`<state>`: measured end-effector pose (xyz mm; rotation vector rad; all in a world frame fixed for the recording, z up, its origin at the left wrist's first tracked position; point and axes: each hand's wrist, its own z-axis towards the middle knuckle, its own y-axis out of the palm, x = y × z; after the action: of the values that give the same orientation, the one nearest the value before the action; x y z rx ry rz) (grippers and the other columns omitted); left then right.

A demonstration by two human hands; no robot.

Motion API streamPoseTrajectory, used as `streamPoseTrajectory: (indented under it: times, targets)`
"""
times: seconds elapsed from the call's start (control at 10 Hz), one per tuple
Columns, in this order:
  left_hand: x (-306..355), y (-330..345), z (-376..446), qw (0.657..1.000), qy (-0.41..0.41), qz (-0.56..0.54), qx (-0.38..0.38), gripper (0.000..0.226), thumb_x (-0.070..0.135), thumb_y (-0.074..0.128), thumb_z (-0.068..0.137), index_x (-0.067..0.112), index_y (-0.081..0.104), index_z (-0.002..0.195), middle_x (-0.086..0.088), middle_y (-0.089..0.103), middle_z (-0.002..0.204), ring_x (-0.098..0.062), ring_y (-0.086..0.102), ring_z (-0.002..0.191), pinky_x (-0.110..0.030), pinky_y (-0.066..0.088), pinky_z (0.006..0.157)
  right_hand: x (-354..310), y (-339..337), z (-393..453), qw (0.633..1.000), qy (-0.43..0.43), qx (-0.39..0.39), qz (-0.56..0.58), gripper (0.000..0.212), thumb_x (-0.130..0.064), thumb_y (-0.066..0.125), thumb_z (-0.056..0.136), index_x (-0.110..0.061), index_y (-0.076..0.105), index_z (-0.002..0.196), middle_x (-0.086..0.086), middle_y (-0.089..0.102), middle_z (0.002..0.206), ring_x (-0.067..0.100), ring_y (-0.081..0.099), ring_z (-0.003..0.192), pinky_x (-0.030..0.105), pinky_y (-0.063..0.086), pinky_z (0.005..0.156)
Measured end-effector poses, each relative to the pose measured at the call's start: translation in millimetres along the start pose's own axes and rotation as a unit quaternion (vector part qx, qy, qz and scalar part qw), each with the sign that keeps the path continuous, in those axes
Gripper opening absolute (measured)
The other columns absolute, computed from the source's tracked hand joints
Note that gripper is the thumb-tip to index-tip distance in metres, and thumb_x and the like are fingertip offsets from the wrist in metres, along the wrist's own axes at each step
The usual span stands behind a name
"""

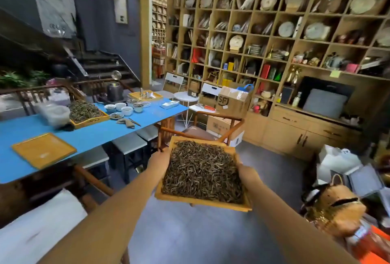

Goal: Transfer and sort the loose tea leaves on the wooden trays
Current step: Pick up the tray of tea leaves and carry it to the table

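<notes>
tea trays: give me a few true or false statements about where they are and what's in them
1. Both hands hold one tray of tea leaves, left hand and right hand on opposite sides. True.
2. The held tray rests on the blue table. False: it is held over the floor, away from the table.
3. The near tray on the table is piled with leaves. False: it looks empty.
4. A second leaf-filled tray sits farther back on the table. True.
5. White cups stand on the table. True.
</notes>
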<state>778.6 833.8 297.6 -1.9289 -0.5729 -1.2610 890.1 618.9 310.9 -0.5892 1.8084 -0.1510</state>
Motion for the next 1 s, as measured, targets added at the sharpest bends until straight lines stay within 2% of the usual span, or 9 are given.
streamPoseTrajectory:
  times: [0.1, 0.2, 0.3, 0.4, 0.5, 0.6, 0.8, 0.9, 1.0]
  targets:
    - [-3.1, -18.2, 54.8, 1.0, -0.015, -0.002, 0.022, 0.051, 0.04, 0.045, 0.095, -0.003, 0.061, 0.117, -0.022, 0.062, 0.122, -0.035, 0.058, 0.114, -0.027, 0.04, 0.077, -29.8, 40.4, 33.2, 0.999, -0.011, -0.029, -0.015, 0.057, -0.045, 0.035, 0.097, 0.002, 0.052, 0.124, 0.022, 0.054, 0.128, 0.036, 0.052, 0.116, 0.038, 0.043, 0.09]
    - [2.8, -34.8, 104.3, 0.999, -0.027, -0.012, 0.031, 0.05, 0.038, 0.043, 0.096, -0.004, 0.06, 0.119, -0.024, 0.061, 0.123, -0.036, 0.057, 0.115, -0.032, 0.045, 0.084, -62.5, 82.1, 68.4, 0.998, -0.017, -0.05, -0.022, 0.062, -0.048, 0.03, 0.097, 0.001, 0.046, 0.13, 0.021, 0.05, 0.134, 0.037, 0.048, 0.122, 0.044, 0.036, 0.106]
    - [11.2, -53.0, 154.2, 0.998, -0.041, -0.028, 0.034, 0.048, 0.036, 0.044, 0.095, -0.003, 0.06, 0.119, -0.023, 0.061, 0.123, -0.036, 0.058, 0.114, -0.032, 0.045, 0.082, -95.0, 121.6, 105.5, 0.997, -0.033, -0.064, -0.015, 0.059, -0.046, 0.03, 0.097, 0.001, 0.05, 0.127, 0.022, 0.052, 0.132, 0.038, 0.048, 0.121, 0.044, 0.035, 0.107]
    - [17.1, -67.7, 201.1, 0.998, -0.04, -0.032, 0.047, 0.049, 0.038, 0.044, 0.095, -0.002, 0.062, 0.117, -0.021, 0.063, 0.12, -0.035, 0.059, 0.113, -0.029, 0.044, 0.077, -120.2, 157.0, 142.7, 0.996, -0.046, -0.076, -0.015, 0.051, -0.036, 0.032, 0.099, 0.002, 0.049, 0.129, 0.021, 0.051, 0.134, 0.036, 0.047, 0.124, 0.032, 0.037, 0.095]
    - [25.7, -79.6, 240.2, 0.996, -0.054, -0.018, 0.067, 0.034, 0.034, 0.039, 0.098, 0.009, 0.062, 0.103, -0.016, 0.061, 0.101, -0.033, 0.059, 0.103, -0.028, 0.037, 0.073, -142.2, 187.9, 175.0, 0.994, -0.042, -0.094, -0.03, 0.05, -0.034, 0.031, 0.099, 0.002, 0.05, 0.128, 0.02, 0.051, 0.135, 0.034, 0.046, 0.124, 0.029, 0.034, 0.088]
    - [30.5, -89.3, 280.1, 0.991, -0.091, -0.021, 0.098, 0.03, 0.029, 0.034, 0.099, 0.014, 0.046, 0.077, -0.009, 0.045, 0.078, -0.023, 0.046, 0.071, -0.03, 0.03, 0.065, -164.9, 221.3, 205.0, 0.992, -0.048, -0.115, -0.038, 0.049, -0.034, 0.029, 0.099, 0.001, 0.053, 0.125, 0.02, 0.053, 0.132, 0.035, 0.047, 0.121, 0.04, 0.035, 0.106]
    - [27.6, -107.8, 351.6, 0.982, -0.116, -0.023, 0.147, 0.039, 0.036, 0.032, 0.097, 0.009, 0.05, 0.076, -0.008, 0.048, 0.069, -0.024, 0.047, 0.068, -0.032, 0.033, 0.065, -207.3, 289.9, 273.3, 0.98, -0.094, -0.157, -0.083, 0.048, -0.034, 0.033, 0.1, 0.002, 0.052, 0.125, 0.022, 0.053, 0.132, 0.036, 0.049, 0.119, 0.033, 0.035, 0.089]
    - [24.4, -119.5, 389.3, 0.974, -0.129, -0.023, 0.182, 0.037, 0.035, 0.033, 0.098, 0.006, 0.052, 0.086, -0.01, 0.051, 0.075, -0.023, 0.046, 0.068, -0.033, 0.032, 0.063, -233.5, 330.7, 307.5, 0.97, -0.1, -0.194, -0.106, 0.053, -0.035, 0.03, 0.1, 0.006, 0.052, 0.124, 0.025, 0.052, 0.132, 0.038, 0.049, 0.119, 0.035, 0.038, 0.095]
    - [18.8, -133.3, 424.8, 0.964, -0.129, -0.04, 0.23, 0.039, 0.033, 0.035, 0.097, 0.004, 0.052, 0.077, -0.015, 0.05, 0.085, -0.028, 0.045, 0.076, -0.033, 0.03, 0.066, -260.3, 372.6, 338.3, 0.961, -0.11, -0.236, -0.095, 0.048, -0.033, 0.036, 0.099, 0.006, 0.054, 0.12, 0.021, 0.055, 0.127, 0.033, 0.055, 0.103, 0.031, 0.038, 0.085]
